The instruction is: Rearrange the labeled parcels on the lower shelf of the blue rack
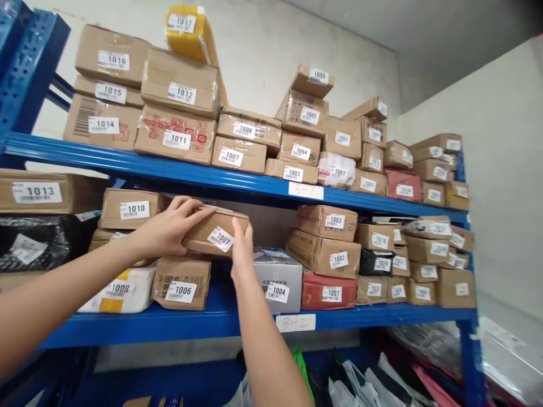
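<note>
Both hands grip box 1007 [216, 233] on the middle shelf [203, 322]: left hand [169, 229] clasped over its top-left edge, right hand [241, 254] flat against its right end. Box sits tilted above box 1006 [181, 284], right of box 1010 [131, 208], left of box 1004 [278, 280]

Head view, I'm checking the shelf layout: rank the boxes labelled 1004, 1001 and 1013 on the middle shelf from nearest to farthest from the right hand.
1. Box 1004, grey, just right of the right hand.
2. Box 1001, red, farther right on the same shelf.
3. Box 1013, brown, far left end.
</note>
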A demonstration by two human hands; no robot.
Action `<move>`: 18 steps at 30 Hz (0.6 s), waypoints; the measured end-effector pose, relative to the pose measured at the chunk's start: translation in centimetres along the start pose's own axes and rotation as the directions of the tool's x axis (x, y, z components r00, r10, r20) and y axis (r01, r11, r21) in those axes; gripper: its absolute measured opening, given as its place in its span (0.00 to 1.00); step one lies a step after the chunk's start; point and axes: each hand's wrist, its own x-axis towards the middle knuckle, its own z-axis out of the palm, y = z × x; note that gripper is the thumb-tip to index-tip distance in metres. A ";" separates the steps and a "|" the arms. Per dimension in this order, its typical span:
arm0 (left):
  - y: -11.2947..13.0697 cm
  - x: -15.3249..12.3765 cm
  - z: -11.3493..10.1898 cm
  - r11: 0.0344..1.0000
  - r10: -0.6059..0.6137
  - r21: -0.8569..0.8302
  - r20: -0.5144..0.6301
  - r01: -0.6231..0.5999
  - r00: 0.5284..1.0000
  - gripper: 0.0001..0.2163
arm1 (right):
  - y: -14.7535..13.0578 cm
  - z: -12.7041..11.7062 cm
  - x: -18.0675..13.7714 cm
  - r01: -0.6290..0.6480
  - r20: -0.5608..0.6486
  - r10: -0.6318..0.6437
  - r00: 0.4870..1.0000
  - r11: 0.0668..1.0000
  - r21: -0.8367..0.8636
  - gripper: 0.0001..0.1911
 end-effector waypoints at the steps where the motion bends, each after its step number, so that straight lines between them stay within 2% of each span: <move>1: 0.9 0.8 0.1 0.999 -0.021 -0.047 -0.024 0.020 0.999 0.47 | -0.3 -1.5 0.4 -0.007 -0.005 0.007 1.000 0.999 -0.032 0.37; 5: 5.0 4.4 2.0 0.964 -0.068 -0.262 -0.055 0.051 0.996 0.48 | -1.6 -7.9 1.0 -0.049 -0.011 0.048 0.999 0.976 -0.212 0.43; 9: 9.0 7.8 4.1 0.913 0.001 -0.407 -0.047 -0.020 0.999 0.50 | -3.1 -12.2 0.0 -0.159 -0.088 0.134 0.987 0.882 -0.443 0.52; 11: 10.4 9.4 4.4 0.896 0.032 -0.442 -0.029 -0.041 0.999 0.51 | -3.5 -13.2 -0.7 -0.179 -0.135 0.125 0.983 0.825 -0.536 0.54; 14: 11.3 10.5 4.2 0.875 0.079 -0.477 -0.029 -0.083 0.996 0.50 | -2.9 -13.6 -1.2 -0.116 -0.189 -0.004 0.982 0.775 -0.621 0.51; 16: 11.2 9.7 4.0 0.823 0.097 -0.561 -0.020 -0.092 0.995 0.48 | -1.6 -13.6 -1.3 -0.059 -0.232 -0.109 0.967 0.785 -0.617 0.49; 18: 10.7 7.5 3.9 0.774 0.041 -0.632 -0.020 -0.044 0.999 0.45 | 0.0 -13.4 -1.8 0.027 -0.287 -0.231 0.930 0.820 -0.571 0.49</move>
